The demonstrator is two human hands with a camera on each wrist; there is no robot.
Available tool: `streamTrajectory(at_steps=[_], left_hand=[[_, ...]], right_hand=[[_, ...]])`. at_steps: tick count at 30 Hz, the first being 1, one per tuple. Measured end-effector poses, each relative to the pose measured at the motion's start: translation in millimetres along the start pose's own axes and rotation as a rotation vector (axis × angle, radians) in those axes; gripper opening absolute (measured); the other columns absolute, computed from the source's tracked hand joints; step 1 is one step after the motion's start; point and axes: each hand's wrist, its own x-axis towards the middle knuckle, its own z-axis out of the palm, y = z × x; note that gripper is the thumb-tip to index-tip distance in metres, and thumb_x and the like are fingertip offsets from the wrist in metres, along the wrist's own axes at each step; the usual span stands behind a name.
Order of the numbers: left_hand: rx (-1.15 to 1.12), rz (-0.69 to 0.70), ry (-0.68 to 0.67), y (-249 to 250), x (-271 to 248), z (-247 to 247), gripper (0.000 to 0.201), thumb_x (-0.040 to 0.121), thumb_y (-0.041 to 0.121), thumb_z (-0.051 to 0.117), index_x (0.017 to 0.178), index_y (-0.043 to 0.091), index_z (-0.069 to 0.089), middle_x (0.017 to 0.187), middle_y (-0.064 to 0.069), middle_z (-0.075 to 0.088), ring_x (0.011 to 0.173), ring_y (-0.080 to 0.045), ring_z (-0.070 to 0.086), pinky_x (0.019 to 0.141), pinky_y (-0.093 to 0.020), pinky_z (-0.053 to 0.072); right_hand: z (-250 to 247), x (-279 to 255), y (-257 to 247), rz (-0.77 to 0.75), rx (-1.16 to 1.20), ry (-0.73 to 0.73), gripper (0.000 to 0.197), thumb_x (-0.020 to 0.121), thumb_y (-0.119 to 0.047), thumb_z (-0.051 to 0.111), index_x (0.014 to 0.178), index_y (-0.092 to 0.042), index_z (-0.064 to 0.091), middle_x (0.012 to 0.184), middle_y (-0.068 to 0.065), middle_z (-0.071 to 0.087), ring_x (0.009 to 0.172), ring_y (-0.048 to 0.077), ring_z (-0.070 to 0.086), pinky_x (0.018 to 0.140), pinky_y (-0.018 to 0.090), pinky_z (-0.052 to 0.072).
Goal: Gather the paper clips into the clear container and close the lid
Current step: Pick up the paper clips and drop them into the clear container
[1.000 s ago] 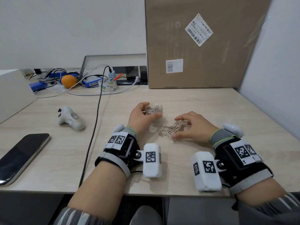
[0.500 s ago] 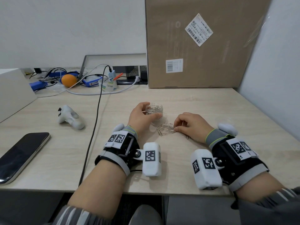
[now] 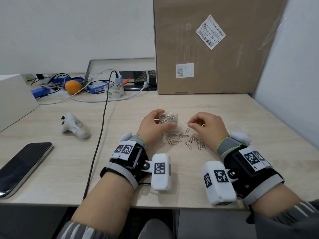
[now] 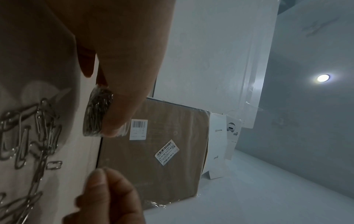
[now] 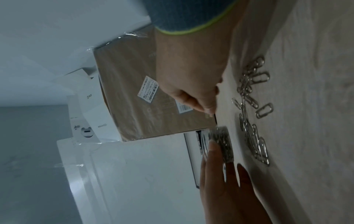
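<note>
My left hand (image 3: 167, 118) grips the small clear container (image 3: 170, 116), which stands on the table with several paper clips inside. The left wrist view shows the container (image 4: 97, 112) under my thumb. A loose pile of silver paper clips (image 3: 184, 139) lies on the table just in front of it, also seen as paper clips (image 5: 252, 121). My right hand (image 3: 189, 124) hovers right of the container, above the pile, its fingertips (image 5: 209, 111) pinched together on a clip that barely shows. I see no lid.
A big cardboard box (image 3: 215, 49) stands behind the container. A white game controller (image 3: 74, 125), a black cable (image 3: 101, 128) and a phone (image 3: 22, 168) lie to the left. Tape roll (image 3: 114, 91), orange (image 3: 72, 87) and cables clutter the back left.
My right hand dipped into the pile, pinched, then lifted and moved toward the container. The pile has spread out. My left hand has kept hold of the container.
</note>
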Motion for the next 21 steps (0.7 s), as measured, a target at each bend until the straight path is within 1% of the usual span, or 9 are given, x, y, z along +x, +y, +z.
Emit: streamTrajectory(at_steps=[2,4,7,9,12,13,15,19,21], left_hand=[[0.007,-0.014,-0.072,1,-3,3,0.055,0.072,0.010,0.080,0.120,0.019,0.057,0.111,-0.006,0.063,0.097,-0.020,0.065,0.071,-0.022,0.055],[0.049,0.004,-0.150,1,-6,6,0.055,0.071,0.009,0.081,0.120,0.018,0.058,0.112,-0.007,0.064,0.098,-0.018,0.065,0.074,-0.022,0.056],[0.093,0.036,-0.234,1,-6,7,0.057,0.069,0.008,0.082,0.121,0.017,0.059,0.112,-0.004,0.066,0.097,-0.012,0.064,0.072,-0.018,0.054],[0.132,0.060,-0.270,3,-6,7,0.057,0.069,0.010,0.083,0.120,0.017,0.059,0.109,0.001,0.067,0.097,-0.008,0.063,0.075,-0.018,0.054],[0.182,0.077,-0.289,4,-4,7,0.060,0.067,0.016,0.084,0.121,0.019,0.060,0.111,0.003,0.067,0.104,-0.010,0.062,0.089,-0.032,0.054],[0.182,0.079,-0.284,3,-4,7,0.062,0.065,0.019,0.085,0.121,0.019,0.060,0.112,0.003,0.067,0.106,-0.012,0.062,0.091,-0.036,0.054],[0.168,0.073,-0.253,2,-3,7,0.062,0.063,0.021,0.085,0.120,0.021,0.061,0.112,0.001,0.067,0.107,-0.014,0.063,0.092,-0.039,0.054],[0.138,0.062,-0.081,0,0,6,0.058,0.069,0.017,0.083,0.122,0.022,0.058,0.111,0.000,0.065,0.102,-0.012,0.063,0.090,-0.030,0.053],[0.111,0.057,0.036,-2,3,2,0.059,0.071,0.017,0.081,0.124,0.021,0.056,0.111,0.001,0.063,0.098,-0.011,0.062,0.085,-0.025,0.052]], right_hand=[[0,0,-6,-0.014,0.124,0.109,0.005,0.077,-0.012,0.071,0.075,-0.016,0.069,0.070,-0.010,0.064,0.063,0.000,0.054,0.061,0.006,0.041],[0,-1,-12,-0.030,0.217,0.149,0.007,0.077,-0.012,0.072,0.075,-0.018,0.069,0.072,-0.013,0.064,0.064,-0.002,0.054,0.063,0.009,0.043],[2,-3,-17,-0.064,0.256,0.118,0.007,0.075,-0.012,0.074,0.075,-0.018,0.071,0.073,-0.011,0.067,0.066,0.001,0.057,0.063,0.014,0.046],[5,-3,-16,-0.069,0.254,0.096,0.005,0.074,-0.013,0.075,0.075,-0.017,0.072,0.073,-0.011,0.067,0.066,0.000,0.057,0.061,0.012,0.043],[8,-3,-12,-0.069,0.200,0.070,0.002,0.076,-0.019,0.074,0.076,-0.021,0.075,0.074,-0.016,0.067,0.073,-0.003,0.056,0.065,0.007,0.037],[9,-3,-11,-0.072,0.173,0.067,0.003,0.077,-0.021,0.073,0.077,-0.023,0.075,0.075,-0.018,0.067,0.078,-0.003,0.054,0.068,0.008,0.035],[9,-3,-11,-0.086,0.140,0.072,0.006,0.081,-0.025,0.069,0.082,-0.024,0.075,0.078,-0.020,0.065,0.085,-0.001,0.052,0.074,0.012,0.034],[7,-2,-11,-0.067,0.127,0.121,0.009,0.085,-0.026,0.065,0.089,-0.023,0.072,0.087,-0.014,0.065,0.090,0.013,0.058,0.074,0.021,0.038],[8,-2,-8,-0.018,0.095,0.072,0.012,0.084,-0.029,0.065,0.094,-0.023,0.069,0.094,-0.010,0.065,0.094,0.015,0.058,0.078,0.026,0.042]])
